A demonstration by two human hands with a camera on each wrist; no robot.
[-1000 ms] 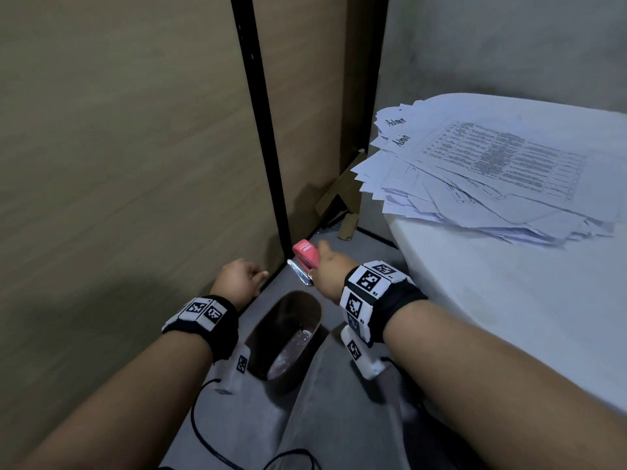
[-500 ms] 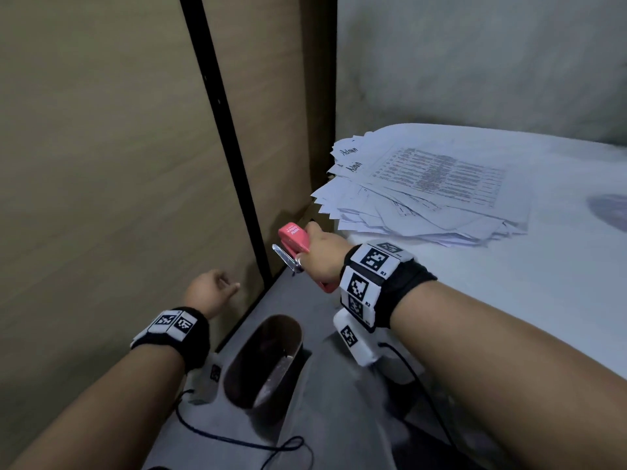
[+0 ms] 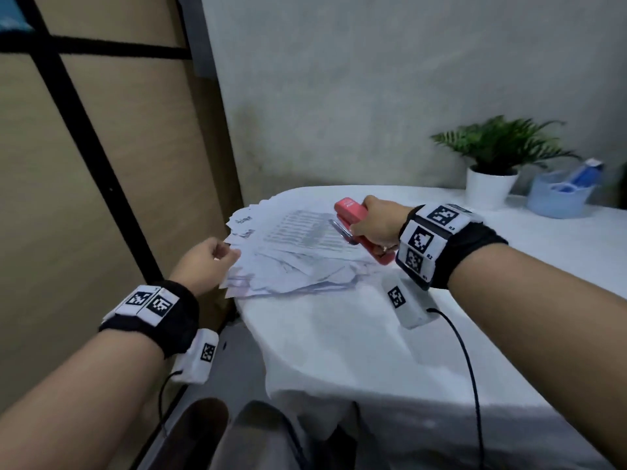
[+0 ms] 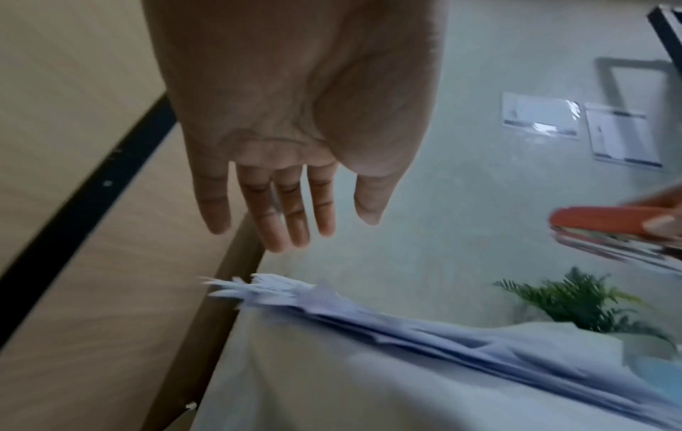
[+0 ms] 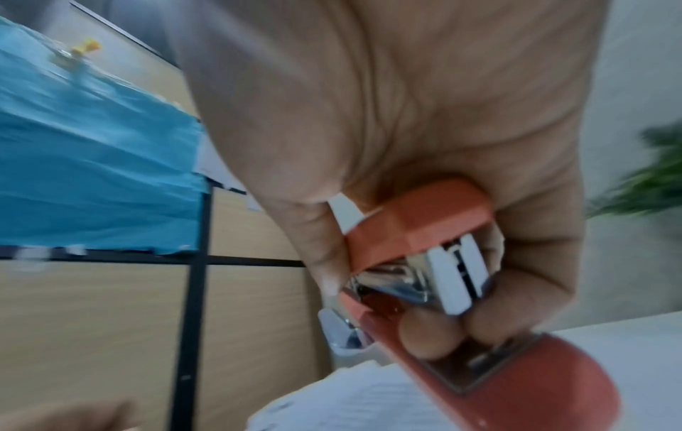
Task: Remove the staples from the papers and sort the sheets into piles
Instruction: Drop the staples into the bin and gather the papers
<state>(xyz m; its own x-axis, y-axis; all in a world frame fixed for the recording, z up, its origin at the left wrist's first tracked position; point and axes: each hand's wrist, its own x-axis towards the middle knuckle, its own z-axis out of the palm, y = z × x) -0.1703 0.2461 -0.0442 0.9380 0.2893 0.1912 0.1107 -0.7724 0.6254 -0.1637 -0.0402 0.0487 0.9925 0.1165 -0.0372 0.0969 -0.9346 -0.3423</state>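
Observation:
A loose pile of printed papers lies at the left end of the white-covered table. My right hand grips a red stapler in the air above the pile's right part; in the right wrist view my fingers curl round the stapler, whose metal parts face the camera. My left hand hovers at the pile's left edge, holding nothing. The left wrist view has its fingers straight and spread above the papers, with the stapler at the right.
A potted fern in a white pot and a pale blue basket stand at the table's far right by the wall. A wooden partition with black frame bars borders the table on the left. A brown bin sits on the floor below.
Both hands have risen from beside the floor bin up to the table. The right hand carried the stapler over the papers; the left hand reached the pile's left edge.

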